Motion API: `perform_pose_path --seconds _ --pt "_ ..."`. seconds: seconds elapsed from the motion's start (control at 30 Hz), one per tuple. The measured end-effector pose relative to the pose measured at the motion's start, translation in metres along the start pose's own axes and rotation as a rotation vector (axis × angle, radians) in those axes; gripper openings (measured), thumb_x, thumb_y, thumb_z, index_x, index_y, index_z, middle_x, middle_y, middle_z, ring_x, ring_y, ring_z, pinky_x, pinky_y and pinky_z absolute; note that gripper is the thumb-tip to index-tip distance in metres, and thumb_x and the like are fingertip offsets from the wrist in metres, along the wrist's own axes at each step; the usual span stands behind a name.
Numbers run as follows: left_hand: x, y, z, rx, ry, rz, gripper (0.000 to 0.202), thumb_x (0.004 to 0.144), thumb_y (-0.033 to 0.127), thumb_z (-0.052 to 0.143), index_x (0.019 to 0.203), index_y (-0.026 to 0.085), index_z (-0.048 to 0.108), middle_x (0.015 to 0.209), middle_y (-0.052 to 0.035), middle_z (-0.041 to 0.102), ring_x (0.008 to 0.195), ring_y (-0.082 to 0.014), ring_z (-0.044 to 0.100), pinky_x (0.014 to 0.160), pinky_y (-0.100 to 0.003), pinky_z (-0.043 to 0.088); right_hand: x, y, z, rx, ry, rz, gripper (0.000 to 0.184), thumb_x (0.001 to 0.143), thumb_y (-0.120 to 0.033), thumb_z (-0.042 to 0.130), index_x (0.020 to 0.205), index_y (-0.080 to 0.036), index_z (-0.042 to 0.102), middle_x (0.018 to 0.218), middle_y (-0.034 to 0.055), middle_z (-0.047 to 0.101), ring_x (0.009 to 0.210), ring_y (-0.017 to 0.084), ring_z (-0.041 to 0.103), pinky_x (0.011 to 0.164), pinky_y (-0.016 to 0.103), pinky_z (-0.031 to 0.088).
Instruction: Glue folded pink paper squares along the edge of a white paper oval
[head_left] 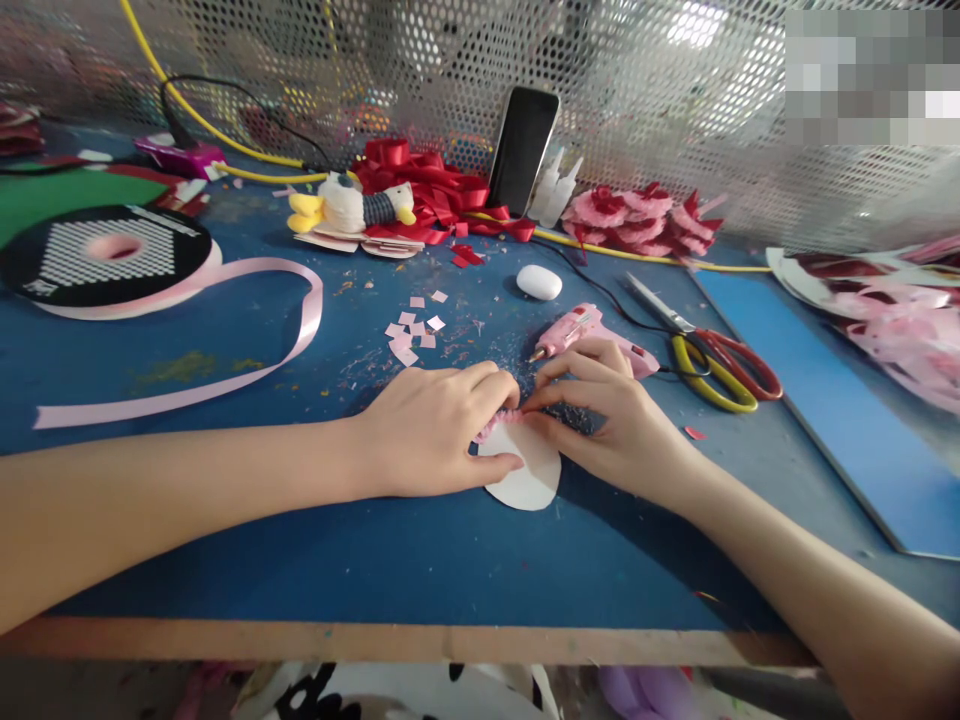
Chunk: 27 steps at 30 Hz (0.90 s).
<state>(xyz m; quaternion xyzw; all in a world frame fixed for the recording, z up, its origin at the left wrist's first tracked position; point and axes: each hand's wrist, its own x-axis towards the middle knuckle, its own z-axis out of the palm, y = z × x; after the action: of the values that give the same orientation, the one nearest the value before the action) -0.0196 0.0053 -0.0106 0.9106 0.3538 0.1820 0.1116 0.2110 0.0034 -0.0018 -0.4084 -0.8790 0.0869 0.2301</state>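
A white round paper disc (529,475) lies on the blue tabletop near the front edge, with a strip of pink gathered trim (498,425) along its far rim. My left hand (442,425) is closed over the disc's left side, thumb on its face and curled fingers at the trim. At the upper right rim, my right hand (600,410) pinches the end of the pink trim between thumb and fingertips. Just beyond my right hand rests a pink glue gun (574,328), its body partly hidden by the fingers.
Scissors (701,350) and a blue board (832,390) lie right. Small pink squares (407,325) and a white oval case (539,282) sit beyond my hands. A ribbon spool (56,285) is left. A phone (523,150), plush duck (345,205) and red ribbon (439,190) stand behind.
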Motion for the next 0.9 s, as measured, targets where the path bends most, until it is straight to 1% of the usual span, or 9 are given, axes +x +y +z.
perform_pose_path --seconds 0.27,0.5,0.6,0.73,0.9 --pt "-0.001 -0.001 0.000 0.008 -0.003 0.006 0.036 0.086 0.048 0.068 0.106 0.021 0.055 0.101 0.0014 0.068 0.087 -0.0213 0.070 0.059 -0.031 0.040 0.001 -0.003 0.001 0.028 -0.023 0.055 0.008 0.089 -0.024 0.066 0.086 -0.026 0.072 0.099 0.0048 0.069 0.106 0.027 0.053 0.103 0.054 0.037" --pt "0.000 0.000 0.000 0.013 -0.006 -0.002 0.036 0.086 0.048 0.068 0.106 0.021 0.055 0.102 0.0001 0.069 0.085 -0.0214 0.071 0.057 -0.030 0.038 0.001 -0.005 -0.004 0.034 -0.025 0.066 0.013 0.091 -0.025 0.060 0.087 -0.026 0.072 0.101 0.0049 0.069 0.104 0.026 0.053 0.100 0.052 0.039" --pt "0.000 0.000 0.000 0.012 -0.001 0.003 0.036 0.085 0.048 0.068 0.106 0.021 0.055 0.101 0.0000 0.069 0.085 -0.0217 0.071 0.057 -0.030 0.038 0.000 -0.006 -0.007 0.016 -0.019 0.067 0.011 0.091 -0.027 0.062 0.087 -0.026 0.072 0.099 0.0051 0.069 0.102 0.027 0.053 0.099 0.051 0.039" --pt "-0.001 0.001 -0.001 0.016 0.005 0.005 0.036 0.086 0.048 0.067 0.107 0.020 0.055 0.102 -0.0013 0.069 0.085 -0.0221 0.071 0.057 -0.030 0.040 -0.002 -0.006 -0.012 -0.035 -0.046 0.043 0.011 0.090 -0.032 0.064 0.088 -0.027 0.074 0.098 0.0057 0.069 0.103 0.028 0.052 0.098 0.052 0.039" --pt "-0.001 0.001 -0.001 0.040 -0.006 -0.015 0.040 0.086 0.050 0.067 0.109 0.020 0.055 0.106 -0.0022 0.069 0.088 -0.0231 0.071 0.059 -0.031 0.043 -0.004 -0.003 -0.011 0.016 -0.051 0.053 0.007 0.088 -0.029 0.069 0.089 -0.027 0.075 0.097 0.0057 0.069 0.102 0.026 0.055 0.096 0.050 0.043"
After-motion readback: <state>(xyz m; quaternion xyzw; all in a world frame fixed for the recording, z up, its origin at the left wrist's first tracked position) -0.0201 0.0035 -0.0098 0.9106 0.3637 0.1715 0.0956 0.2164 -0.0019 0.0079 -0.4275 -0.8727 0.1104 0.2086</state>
